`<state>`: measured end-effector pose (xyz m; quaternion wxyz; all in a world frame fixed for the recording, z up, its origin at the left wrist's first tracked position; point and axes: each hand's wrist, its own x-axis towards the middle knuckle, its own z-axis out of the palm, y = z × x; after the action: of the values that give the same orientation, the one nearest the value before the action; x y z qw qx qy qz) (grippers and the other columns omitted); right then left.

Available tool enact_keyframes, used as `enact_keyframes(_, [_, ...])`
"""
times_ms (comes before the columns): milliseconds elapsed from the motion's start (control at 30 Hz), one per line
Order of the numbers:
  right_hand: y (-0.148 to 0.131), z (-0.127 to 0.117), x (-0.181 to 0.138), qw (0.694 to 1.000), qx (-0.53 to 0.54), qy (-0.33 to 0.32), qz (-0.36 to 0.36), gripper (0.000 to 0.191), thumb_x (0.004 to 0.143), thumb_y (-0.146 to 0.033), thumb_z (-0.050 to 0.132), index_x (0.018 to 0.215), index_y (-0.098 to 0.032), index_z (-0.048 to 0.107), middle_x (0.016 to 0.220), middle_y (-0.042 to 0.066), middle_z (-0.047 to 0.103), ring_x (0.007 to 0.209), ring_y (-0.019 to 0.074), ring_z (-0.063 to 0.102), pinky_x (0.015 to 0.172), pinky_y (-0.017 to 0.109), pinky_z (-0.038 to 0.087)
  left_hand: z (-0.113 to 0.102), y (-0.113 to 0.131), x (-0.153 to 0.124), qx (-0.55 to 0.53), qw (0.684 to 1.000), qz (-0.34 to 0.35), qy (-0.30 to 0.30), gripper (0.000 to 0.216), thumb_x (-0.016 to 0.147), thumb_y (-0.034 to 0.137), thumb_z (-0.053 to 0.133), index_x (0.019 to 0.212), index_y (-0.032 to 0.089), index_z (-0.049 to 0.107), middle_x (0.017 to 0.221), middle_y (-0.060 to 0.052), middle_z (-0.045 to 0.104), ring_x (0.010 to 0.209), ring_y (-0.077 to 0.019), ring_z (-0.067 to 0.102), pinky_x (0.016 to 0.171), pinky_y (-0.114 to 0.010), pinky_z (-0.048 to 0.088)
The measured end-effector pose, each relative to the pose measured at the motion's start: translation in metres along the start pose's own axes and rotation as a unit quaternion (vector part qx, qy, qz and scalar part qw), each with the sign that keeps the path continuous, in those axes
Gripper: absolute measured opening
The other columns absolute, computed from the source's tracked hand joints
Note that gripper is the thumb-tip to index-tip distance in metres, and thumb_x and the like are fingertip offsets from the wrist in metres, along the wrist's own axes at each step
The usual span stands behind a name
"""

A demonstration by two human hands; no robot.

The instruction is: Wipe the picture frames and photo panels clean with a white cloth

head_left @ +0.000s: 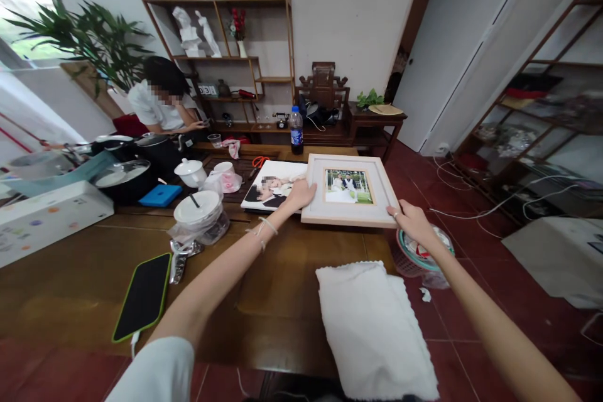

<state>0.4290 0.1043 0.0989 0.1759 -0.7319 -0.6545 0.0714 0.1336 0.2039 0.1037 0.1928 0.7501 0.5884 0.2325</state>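
Observation:
A white picture frame (349,166) with a small photo in its middle lies on the wooden table (264,282), tilted a little off its surface. My left hand (299,193) grips the frame's left edge. My right hand (411,220) grips its near right corner. Both arms reach forward over the table. A frameless photo print (272,183) lies just left of the frame, partly under my left hand. A white cloth (374,326) lies on the table's near edge, under my arms.
A phone in a green case (144,295), lidded white bowls (198,208), pans (123,174), a white box (44,217) and a water bottle (296,130) crowd the left and back. A small bin (414,257) stands on the floor at right. A seated person (162,100) is behind, cables at right.

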Motion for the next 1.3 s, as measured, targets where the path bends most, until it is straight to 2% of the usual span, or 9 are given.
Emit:
enact_keyframes(200, [0.013,0.016,0.04,0.998,-0.057,-0.039,-0.012,0.031,0.091,-0.036,0.039,0.088,-0.013,0.059,0.09,0.018,0.068,0.081,0.0246,0.063,0.067,0.028,0.038,0.028,-0.007,0.038,0.059,0.997,-0.035,-0.019,0.044,0.09,0.033,0.04,0.098,-0.003,0.065,0.106,-0.028,0.065,0.106,-0.0309,0.062,0.091,-0.035,0.043])
enact_keyframes(367, [0.016,0.027,0.054,0.994,-0.091,-0.05,-0.013,0.035,0.091,-0.037,0.037,0.094,-0.011,0.06,0.094,0.02,0.068,0.087,0.0273,0.064,0.068,0.03,0.037,0.038,-0.014,0.05,0.091,0.995,-0.033,-0.005,0.042,0.091,0.029,0.038,0.104,-0.004,0.061,0.111,-0.028,0.062,0.111,-0.0301,0.057,0.096,-0.036,0.039])
enact_keyframes(633, [0.013,0.039,0.051,0.992,-0.111,-0.058,0.003,0.039,0.091,-0.04,0.037,0.1,-0.01,0.06,0.095,0.022,0.068,0.087,0.0296,0.064,0.067,0.031,0.039,0.039,-0.007,0.044,0.117,0.992,-0.035,0.015,0.04,0.092,0.023,0.037,0.111,-0.008,0.054,0.116,-0.031,0.054,0.113,-0.0346,0.051,0.097,-0.041,0.036])
enact_keyframes(800, [0.004,0.026,0.041,0.995,-0.1,-0.021,0.004,0.043,0.093,-0.042,0.033,0.109,-0.01,0.057,0.098,0.02,0.067,0.091,0.0314,0.063,0.072,0.035,0.042,0.024,-0.014,0.04,0.12,0.991,-0.041,0.031,0.043,0.091,0.035,0.039,0.108,0.001,0.06,0.122,-0.026,0.049,0.113,-0.0329,0.051,0.097,-0.041,0.036])
enact_keyframes(933, [-0.012,0.006,-0.014,0.989,0.04,0.081,-0.113,0.042,0.092,-0.037,0.038,0.126,-0.014,0.046,0.102,0.013,0.064,0.093,0.0261,0.061,0.083,0.038,0.045,-0.008,-0.047,0.021,0.131,0.988,-0.06,0.055,0.043,0.091,0.036,0.037,0.111,0.005,0.059,0.116,-0.023,0.053,0.113,-0.0331,0.05,0.097,-0.043,0.036])
enact_keyframes(1033, [-0.029,-0.002,-0.089,0.964,0.11,0.071,-0.23,0.037,0.089,-0.033,0.048,0.125,-0.024,0.05,0.114,0.01,0.062,0.106,0.0275,0.057,0.093,0.043,0.044,-0.031,-0.082,0.006,0.185,0.956,-0.175,0.145,0.046,0.086,0.036,0.045,0.117,0.003,0.054,0.127,-0.029,0.045,0.12,-0.0424,0.042,0.095,-0.053,0.034])
enact_keyframes(1100, [-0.04,-0.001,-0.142,0.937,0.12,-0.02,-0.328,0.046,0.084,-0.031,0.057,0.13,-0.029,0.048,0.127,0.008,0.057,0.118,0.0285,0.051,0.098,0.044,0.043,-0.039,-0.104,0.002,0.162,0.936,-0.271,0.153,0.055,0.084,0.041,0.048,0.121,0.0,0.049,0.13,-0.032,0.043,0.12,-0.0444,0.043,0.094,-0.055,0.035])
enact_keyframes(1167, [-0.049,0.005,-0.184,0.911,0.1,-0.118,-0.383,0.064,0.079,-0.037,0.064,0.138,-0.028,0.04,0.138,0.007,0.048,0.128,0.028,0.043,0.101,0.04,0.044,-0.041,-0.12,0.002,0.12,0.941,-0.295,0.119,0.056,0.086,0.044,0.045,0.12,0.0,0.05,0.124,-0.032,0.05,0.115,-0.0417,0.05,0.09,-0.05,0.039])
enact_keyframes(1300, [-0.052,0.03,-0.222,0.91,0.043,-0.157,-0.38,0.083,0.076,-0.036,0.066,0.146,-0.023,0.025,0.148,0.007,0.035,0.137,0.0294,0.028,0.111,0.047,0.029,-0.038,-0.137,0.007,0.1,0.94,-0.306,0.116,0.053,0.089,0.043,0.036,0.113,0.0,0.056,0.117,-0.032,0.057,0.11,-0.0401,0.055,0.087,-0.048,0.043])
